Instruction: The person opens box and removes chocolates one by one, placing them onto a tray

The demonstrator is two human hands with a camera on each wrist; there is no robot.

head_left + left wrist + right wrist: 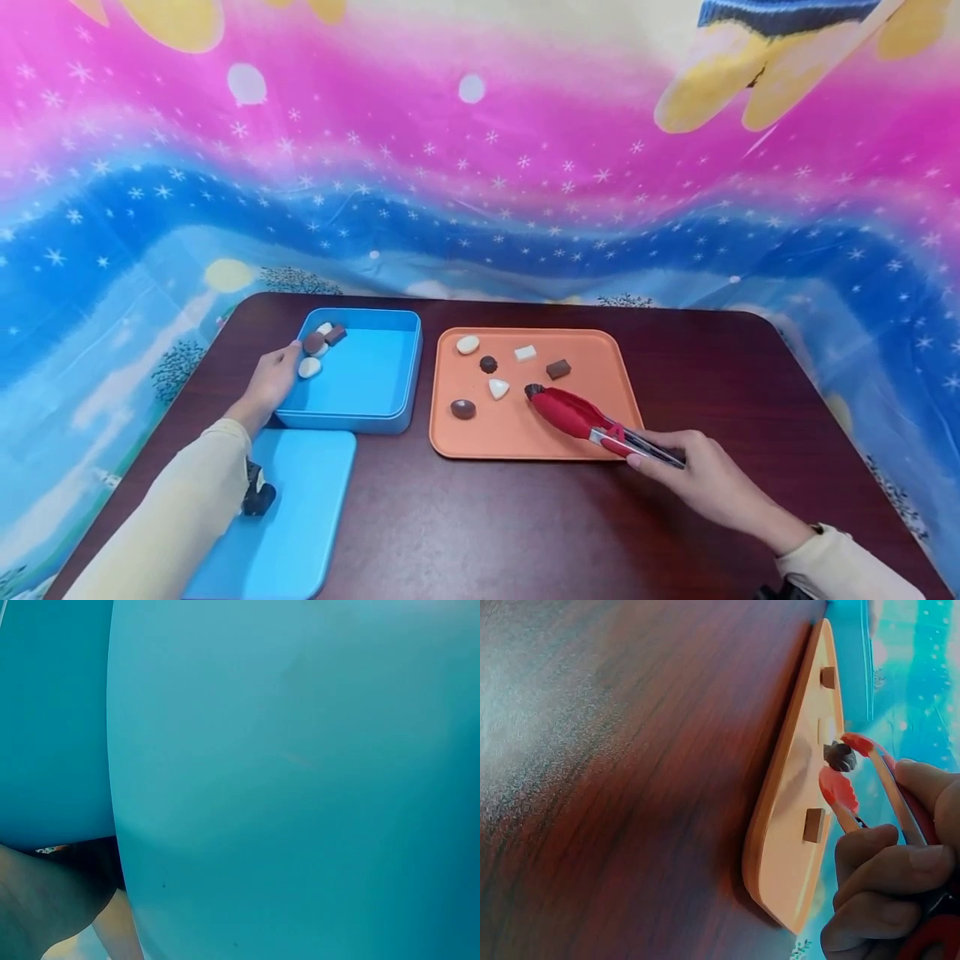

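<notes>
My right hand point(708, 479) grips red-tipped metal tongs point(570, 412) over the orange tray point(517, 446). A dark ridged chocolate point(841, 757) sits between the tong tips in the right wrist view, above the tray surface. On the tray lie white and brown chocolates, among them an oval brown one point(463, 408), a white triangular one point(498, 388) and a brown block point(558, 369). My left hand point(272, 379) holds the left wall of the blue box point(408, 408). Inside its left side lie several chocolates, including a white oval point(309, 367).
A blue lid point(300, 517) lies flat in front of the box, partly under my left forearm. Dark wooden table point(465, 525) surrounds the tray. A colourful patterned cloth point(480, 167) hangs along the table's back and sides.
</notes>
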